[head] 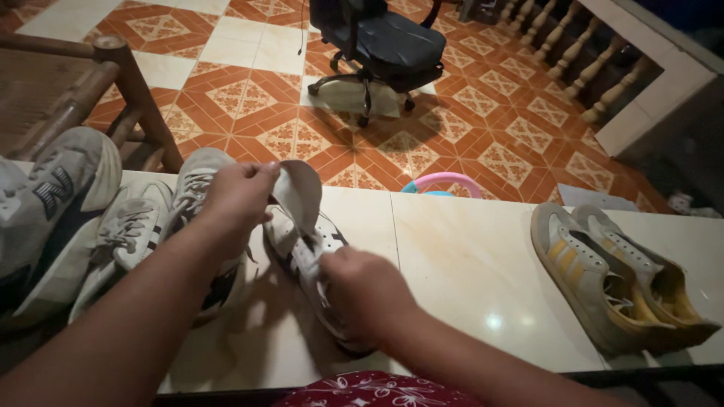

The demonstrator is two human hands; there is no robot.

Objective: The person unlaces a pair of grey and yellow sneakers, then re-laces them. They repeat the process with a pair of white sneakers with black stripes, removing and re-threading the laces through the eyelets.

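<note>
A white sneaker with dark stripes [302, 245] lies on the pale tiled counter [467, 271] in front of me. My left hand [240, 194] pinches the upper end of a light insole [300, 192] that sticks up out of the shoe. My right hand [367, 292] grips the shoe's near end and covers it. A second matching white sneaker [197, 181] lies just behind my left hand.
More sneakers [53, 203] are piled at the counter's left end. A grey pair with yellow stripes [615, 275] lies at the right. Beyond the counter are a patterned orange floor, a dark office chair [377, 41], a wooden chair frame [113, 83] and a pink-rimmed tub [445, 181].
</note>
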